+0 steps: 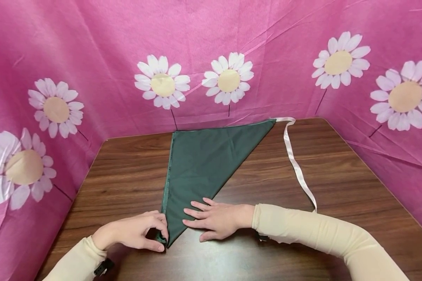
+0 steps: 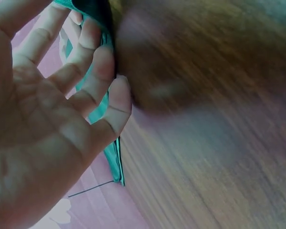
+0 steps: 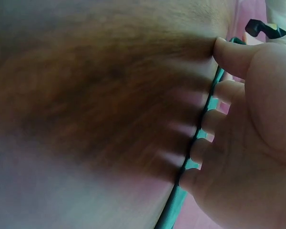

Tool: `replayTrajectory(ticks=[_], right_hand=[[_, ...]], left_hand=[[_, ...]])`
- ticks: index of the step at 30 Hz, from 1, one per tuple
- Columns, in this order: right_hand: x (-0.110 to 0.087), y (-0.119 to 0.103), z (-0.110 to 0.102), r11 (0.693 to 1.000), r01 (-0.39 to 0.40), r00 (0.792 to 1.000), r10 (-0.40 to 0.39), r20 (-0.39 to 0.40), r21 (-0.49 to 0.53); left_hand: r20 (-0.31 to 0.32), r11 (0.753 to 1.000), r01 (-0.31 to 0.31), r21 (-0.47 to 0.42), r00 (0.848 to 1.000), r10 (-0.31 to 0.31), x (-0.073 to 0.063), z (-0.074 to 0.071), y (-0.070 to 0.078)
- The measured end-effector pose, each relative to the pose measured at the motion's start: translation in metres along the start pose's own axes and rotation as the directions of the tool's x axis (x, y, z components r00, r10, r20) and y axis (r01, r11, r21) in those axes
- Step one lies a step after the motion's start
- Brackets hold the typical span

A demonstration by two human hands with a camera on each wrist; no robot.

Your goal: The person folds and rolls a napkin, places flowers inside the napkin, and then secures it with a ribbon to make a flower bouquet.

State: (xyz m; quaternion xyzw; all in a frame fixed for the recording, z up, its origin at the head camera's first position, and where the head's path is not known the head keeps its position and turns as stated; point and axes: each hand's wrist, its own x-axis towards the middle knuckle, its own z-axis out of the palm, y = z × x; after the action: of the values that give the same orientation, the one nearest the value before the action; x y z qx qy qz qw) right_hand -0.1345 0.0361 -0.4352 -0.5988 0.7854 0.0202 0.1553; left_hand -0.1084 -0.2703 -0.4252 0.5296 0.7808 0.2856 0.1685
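Note:
A dark green cloth [image 1: 207,160], folded into a long pointed shape, lies on the wooden table with its narrow end toward me. At that near point my left hand [image 1: 137,230] pinches a small bunched bit of the cloth's left edge. My right hand [image 1: 218,220] lies palm down with spread, straight fingers on the slanted right edge. From the far right corner a white ribbon [image 1: 295,164] trails down toward my right sleeve. In the left wrist view the curled fingers [image 2: 102,71] are against the green fabric [image 2: 113,162]. The right wrist view shows fingertips along the folded edge [image 3: 170,210].
The brown wood-grain table [image 1: 126,171] meets a pink curtain [image 1: 102,58] with printed daisies at its back and sides. My right sleeve [image 1: 302,226] crosses the near right part of the table, over the ribbon's lower end.

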Motion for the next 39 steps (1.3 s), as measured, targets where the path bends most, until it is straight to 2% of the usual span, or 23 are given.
replayTrajectory(ticks=[5,7,10,14,20,27,31,33,36,39], right_hand=[[-0.001,0.000,0.000,1.000,-0.003,1.000,0.003,-0.008,-0.005],[-0.001,0.000,0.000,1.000,-0.005,1.000,0.005,-0.011,-0.006],[-0.002,0.000,0.000,1.000,-0.005,1.000,0.005,-0.015,-0.005],[-0.002,-0.001,0.000,1.000,-0.004,1.000,0.004,-0.012,0.001],[-0.001,-0.001,0.000,1.000,-0.008,1.000,0.008,0.005,0.015],[0.000,0.001,0.000,1.000,-0.003,1.000,0.003,0.007,0.008],[0.002,0.004,-0.003,0.999,0.003,1.000,-0.004,0.024,0.051],[0.003,0.006,-0.005,0.995,0.004,1.000,-0.004,0.000,0.100],[0.007,0.006,-0.010,0.986,0.008,0.994,0.010,-0.110,0.168],[0.012,0.006,-0.016,0.972,0.013,0.960,0.054,-0.273,0.237]], left_hand=[[0.033,0.996,0.049,-0.078,0.998,-0.047,0.002,-0.005,0.001],[0.049,0.993,0.079,-0.090,0.996,-0.075,0.002,-0.005,0.001],[0.054,0.993,0.084,-0.088,0.995,-0.080,0.002,-0.005,0.001],[0.025,0.993,0.073,-0.087,0.997,-0.071,0.003,-0.006,0.001],[-0.026,0.990,0.106,-0.090,0.994,-0.109,0.005,-0.013,0.002],[-0.074,0.994,0.082,-0.069,0.993,-0.087,0.006,-0.020,0.002],[-0.087,0.992,0.094,-0.084,0.991,-0.101,0.006,-0.028,0.003],[-0.093,0.991,0.098,-0.092,0.990,-0.107,0.007,-0.032,0.003],[-0.109,0.990,0.085,-0.110,0.989,-0.097,0.009,-0.038,0.004],[-0.131,0.988,0.072,-0.139,0.987,-0.090,0.012,-0.045,0.004]])
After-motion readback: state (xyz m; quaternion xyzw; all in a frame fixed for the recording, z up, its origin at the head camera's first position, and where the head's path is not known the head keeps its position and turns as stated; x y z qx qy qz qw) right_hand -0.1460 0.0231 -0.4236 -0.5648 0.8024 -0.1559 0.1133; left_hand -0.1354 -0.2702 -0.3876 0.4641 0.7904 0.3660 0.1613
